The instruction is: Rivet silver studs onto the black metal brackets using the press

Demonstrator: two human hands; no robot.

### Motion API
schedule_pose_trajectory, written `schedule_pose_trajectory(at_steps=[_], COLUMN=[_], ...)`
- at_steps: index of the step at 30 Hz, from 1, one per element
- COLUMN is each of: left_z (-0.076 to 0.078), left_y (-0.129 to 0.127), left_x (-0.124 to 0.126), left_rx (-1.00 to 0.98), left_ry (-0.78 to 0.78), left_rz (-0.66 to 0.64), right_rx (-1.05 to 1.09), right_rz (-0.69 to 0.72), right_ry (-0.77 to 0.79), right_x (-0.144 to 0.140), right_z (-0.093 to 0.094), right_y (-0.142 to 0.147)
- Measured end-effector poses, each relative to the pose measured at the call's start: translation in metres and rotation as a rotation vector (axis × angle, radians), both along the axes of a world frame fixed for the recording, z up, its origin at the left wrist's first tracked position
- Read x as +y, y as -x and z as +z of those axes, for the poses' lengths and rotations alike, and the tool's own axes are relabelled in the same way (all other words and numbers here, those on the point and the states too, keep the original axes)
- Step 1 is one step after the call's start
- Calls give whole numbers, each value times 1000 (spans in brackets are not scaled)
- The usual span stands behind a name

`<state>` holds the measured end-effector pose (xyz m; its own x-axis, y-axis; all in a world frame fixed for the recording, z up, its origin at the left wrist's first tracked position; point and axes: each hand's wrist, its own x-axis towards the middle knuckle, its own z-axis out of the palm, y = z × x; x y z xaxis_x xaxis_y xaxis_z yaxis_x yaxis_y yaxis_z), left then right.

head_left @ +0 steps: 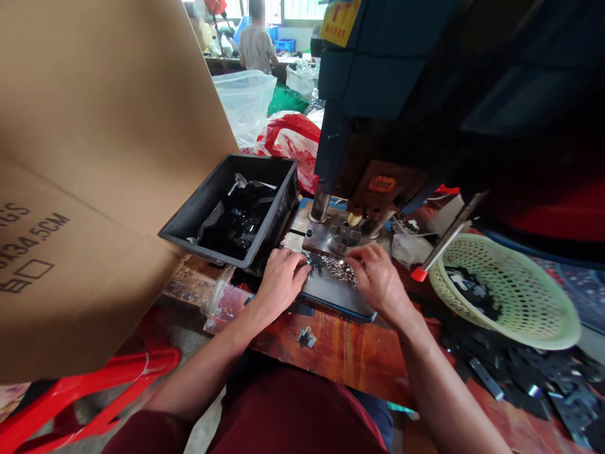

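- Small metal parts (339,268) are heaped on the grey plate (331,291) at the near foot of the press (378,126), between both hands.
- The left hand (280,282) is laid knuckles-up at the heap's left edge, fingers curled; whether a piece is pinched cannot be told.
- The right hand (378,277) is set on the heap's right side, fingertips in the parts; its hold is likewise hidden.
- Black pieces are seen in the black bin (227,211) at far left and the green basket (515,296) at right.
- One stray clip (306,338) lies on the near wooden bench (350,353); judging by the heap, much sorting is left.

Black bin (278,189), pale-green basket (543,328), red bag (293,139)
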<state>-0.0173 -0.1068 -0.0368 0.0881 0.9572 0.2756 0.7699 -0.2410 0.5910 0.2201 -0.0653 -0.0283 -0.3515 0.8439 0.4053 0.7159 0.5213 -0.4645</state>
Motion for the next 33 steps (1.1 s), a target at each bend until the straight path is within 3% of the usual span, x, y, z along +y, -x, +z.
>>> schedule_pose_trajectory(at_steps=[5, 12, 19, 26, 28, 31, 33], left_z=[5, 3, -27, -52, -54, -58, -60], left_y=[3, 34, 75, 75, 75, 77, 79], left_x=[-19, -59, -87, -89, -88, -87, -86], left_rx=[-67, -94, 8, 139, 134, 138, 146], left_ry=[-21, 28, 93, 116, 137, 168, 191], left_rz=[-16, 38, 205, 253, 254, 244, 231], right_rx=[129, 89, 242, 260, 170, -145, -340], right_rz=[-77, -68, -109, -161, -160, -154, -241], right_ry=[-5, -5, 24, 50, 38, 62, 111], right_x=[34, 59, 61, 49, 35, 19, 20], right_z=[18, 11, 8, 12, 16, 29, 44], right_y=[-1, 10, 3, 7, -7, -46, -73])
